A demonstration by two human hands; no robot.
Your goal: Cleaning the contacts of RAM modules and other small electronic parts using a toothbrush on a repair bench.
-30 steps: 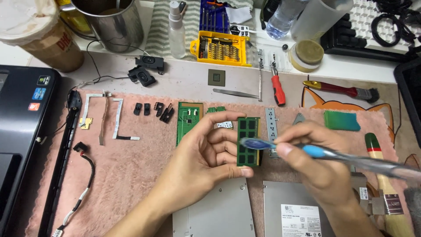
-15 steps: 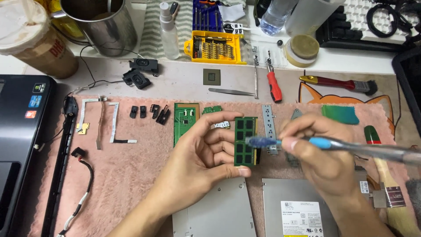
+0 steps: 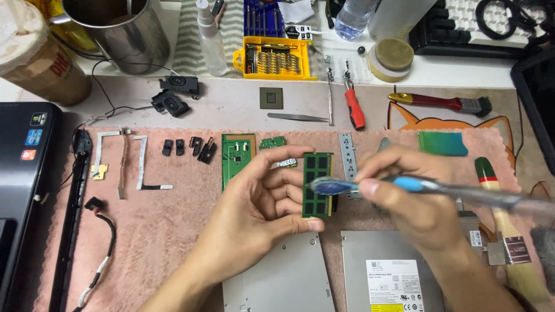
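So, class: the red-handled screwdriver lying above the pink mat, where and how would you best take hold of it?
Probably by the red handle, from above with the hand's fingers across its width. The screwdriver lies flat, metal tip pointing away; the handle is its thickest part, though the thin metal rod lies close alongside.

Two metal drive cases (image 3: 277, 277) are lying near, two black speakers (image 3: 173, 95) far left, and four small black clips (image 3: 188, 147) are sitting between.

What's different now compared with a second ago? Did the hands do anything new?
Very little. The toothbrush in the right hand slid slightly left, so its bristles now reach the left edge of the green memory stick. The left hand still pinches that stick upright. Nothing was picked up or let go; the parts on the pink mat lie as before.
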